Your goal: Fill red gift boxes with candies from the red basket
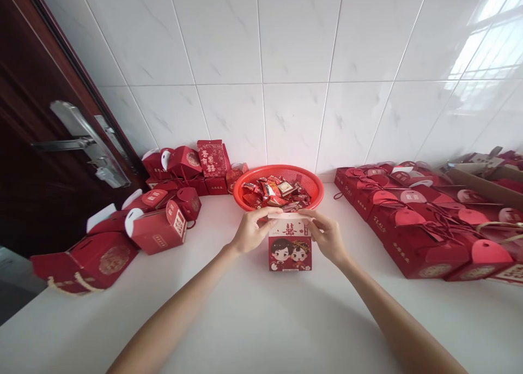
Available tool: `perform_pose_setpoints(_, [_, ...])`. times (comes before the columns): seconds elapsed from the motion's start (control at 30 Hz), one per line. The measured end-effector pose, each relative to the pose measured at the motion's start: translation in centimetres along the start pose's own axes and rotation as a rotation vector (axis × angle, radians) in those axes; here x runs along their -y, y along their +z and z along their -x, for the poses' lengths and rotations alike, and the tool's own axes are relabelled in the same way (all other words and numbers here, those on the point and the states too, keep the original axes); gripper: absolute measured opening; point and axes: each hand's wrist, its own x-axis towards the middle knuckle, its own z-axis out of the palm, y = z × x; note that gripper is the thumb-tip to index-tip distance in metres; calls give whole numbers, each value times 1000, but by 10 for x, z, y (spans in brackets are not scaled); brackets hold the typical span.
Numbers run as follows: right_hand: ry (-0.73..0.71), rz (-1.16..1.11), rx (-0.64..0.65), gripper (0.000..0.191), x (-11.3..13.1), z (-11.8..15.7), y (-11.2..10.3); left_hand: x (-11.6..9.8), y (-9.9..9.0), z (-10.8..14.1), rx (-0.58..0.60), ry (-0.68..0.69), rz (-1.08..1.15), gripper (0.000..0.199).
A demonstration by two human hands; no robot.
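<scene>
1. Your left hand [247,233] has its grip closed on the top edge of the picture box [290,254], at its left corner, just in front of the basket [318,195].
2. Your right hand [329,239] has its grip closed on the same top edge at the right corner, so both hands pinch the box from either side, near the front of the basket.
3. The picture box is upright, its face turned to you, showing two cartoon figures below a pale panel with a red character.
4. The basket is red and round, and the wrapped sweets [274,191] lie inside it.
5. Left of the basket you have a group of red boxes [161,232], some with their flaps up; a tall patterned box [211,158] stands upright among them.
6. Right of the basket, rows of red cartons [417,221] with dark cords sit close together.
7. The white desk [245,330] carries the basket, with the tiled wall [229,41] behind it and a dark door [28,90] well to its left.
</scene>
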Motion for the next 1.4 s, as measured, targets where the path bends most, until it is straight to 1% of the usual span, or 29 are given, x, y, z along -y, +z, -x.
perform_pose_setpoints(0.17, [-7, -3, 26, 42, -2, 0, -1, 2, 1, -2, -13, 102, -25, 22])
perform_pose_setpoints(0.3, [35, -65, -37, 40, 1, 0, 4, 2, -1, -1, -14, 185, -57, 20])
perform_pose_setpoints(0.37, [46, -60, -60, 38, 2, 0, 6, 2, -1, 0, -4, 201, -63, 20])
perform_pose_setpoints(0.43, [57, -53, -64, 39, 3, 0, 7, 2, 0, 1, 9, 162, -49, 20])
perform_pose_setpoints(0.5, [67, -47, -56, 40, 4, 0, 7, 1, 0, 1, 2, 76, -11, 24])
perform_pose_setpoints(0.63, [78, -39, -30, 40, 5, 1, 4, 2, -1, -1, -10, -87, 99, 45])
perform_pose_setpoints(0.67, [77, -42, -24, 40, 5, 0, 4, 3, -2, -2, 3, -110, 120, 47])
perform_pose_setpoints(0.77, [69, -49, -13, 39, 4, -1, 4, 6, -3, -3, 42, -160, 159, 45])
perform_pose_setpoints(0.9, [67, -75, 3, 39, 3, -1, 6, 10, -3, -3, 30, -236, 222, 54])
perform_pose_setpoints(1.0, [75, -130, 6, 42, 2, -1, 7, 11, -5, -4, 59, -252, 255, 58])
perform_pose_setpoints(1.13, [88, -172, 46, 41, 4, -1, 5, 9, -15, -5, 151, -238, 277, 59])
perform_pose_setpoints(1.27, [88, -196, 53, 40, 4, -1, 4, 9, -24, -6, 254, -228, 338, 58])
perform_pose_setpoints(1.33, [89, -200, 57, 41, 3, -1, 4, 10, -26, -6, 266, -236, 352, 56])
perform_pose_setpoints(1.4, [86, -201, 60, 41, 2, -1, 4, 11, -26, -6, 244, -249, 343, 54])
